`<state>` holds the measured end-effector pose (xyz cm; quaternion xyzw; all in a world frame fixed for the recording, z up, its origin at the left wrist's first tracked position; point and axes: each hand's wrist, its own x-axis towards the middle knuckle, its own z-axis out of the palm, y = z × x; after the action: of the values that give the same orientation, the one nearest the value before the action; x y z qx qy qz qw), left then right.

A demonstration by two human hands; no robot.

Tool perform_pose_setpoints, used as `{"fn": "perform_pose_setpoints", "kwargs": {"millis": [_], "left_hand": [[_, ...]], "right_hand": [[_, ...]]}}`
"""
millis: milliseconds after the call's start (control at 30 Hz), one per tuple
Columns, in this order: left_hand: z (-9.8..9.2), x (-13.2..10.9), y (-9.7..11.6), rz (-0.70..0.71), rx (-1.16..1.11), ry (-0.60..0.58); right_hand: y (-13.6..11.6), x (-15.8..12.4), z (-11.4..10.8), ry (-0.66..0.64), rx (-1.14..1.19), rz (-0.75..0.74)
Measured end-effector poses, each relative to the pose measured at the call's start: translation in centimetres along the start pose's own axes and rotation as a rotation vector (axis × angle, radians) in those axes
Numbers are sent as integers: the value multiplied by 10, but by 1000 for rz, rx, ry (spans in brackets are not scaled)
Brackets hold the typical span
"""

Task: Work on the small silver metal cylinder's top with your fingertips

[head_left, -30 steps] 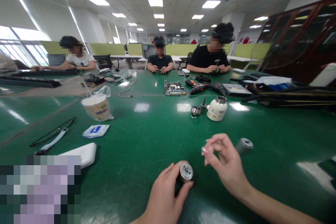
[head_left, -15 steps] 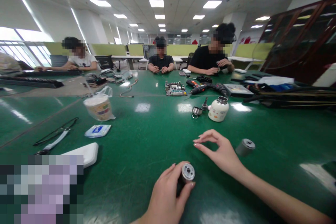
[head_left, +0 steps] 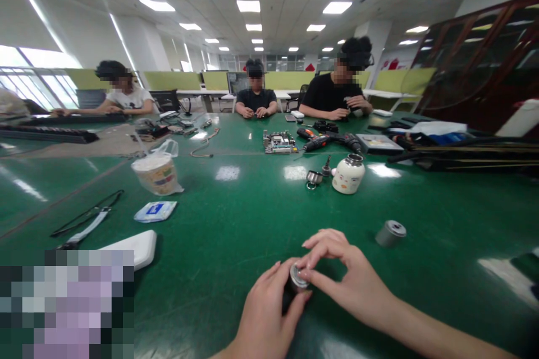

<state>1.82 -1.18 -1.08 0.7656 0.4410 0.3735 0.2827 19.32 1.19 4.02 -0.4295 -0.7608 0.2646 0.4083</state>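
A small motor (head_left: 299, 283), a grey metal cylinder with a round end cap, stands tilted toward me low in the middle of the head view. My left hand (head_left: 267, 305) is closed around its side, thumb on the near side and fingers on the far side. At the motor's top end, my right hand (head_left: 341, 266) has thumb and fingertips pinched on the cap. Those fingertips cover part of the cap, so any small part between them is hidden. A second motor (head_left: 391, 234) of the same kind stands on the green table beyond my right hand.
Ahead stand a cream bottle (head_left: 348, 175) and its steel lid (head_left: 314, 178). A circuit board (head_left: 280, 142) and power drills (head_left: 326, 140) lie farther back. At left are a bagged cup (head_left: 156, 173), a tissue pack (head_left: 155, 211) and a white case (head_left: 141, 249). Several people sit across the table.
My right hand has come down and toward me, from above the table onto the motor's top end. My left hand keeps its hold on the motor.
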Motion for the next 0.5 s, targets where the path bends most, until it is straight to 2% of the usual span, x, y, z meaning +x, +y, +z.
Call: {"fn": "perform_pose_setpoints", "kwargs": {"millis": [100,267,333,400,500], "left_hand": [[0,-1,1,8,-9,-4],[1,-2,0,-21,44,4],[2,-2,-1,-25,57,14],[2,-2,-2,-12,52,8],[2,-2,-4,18,46,10]], "right_hand": [[4,-1,4,-1,-15,-17],[8,1,-4,252,152,-13],[9,2,-6,289,226,-7],[8,1,-5,228,196,-26],[5,-3,1,42,50,-63]]}}
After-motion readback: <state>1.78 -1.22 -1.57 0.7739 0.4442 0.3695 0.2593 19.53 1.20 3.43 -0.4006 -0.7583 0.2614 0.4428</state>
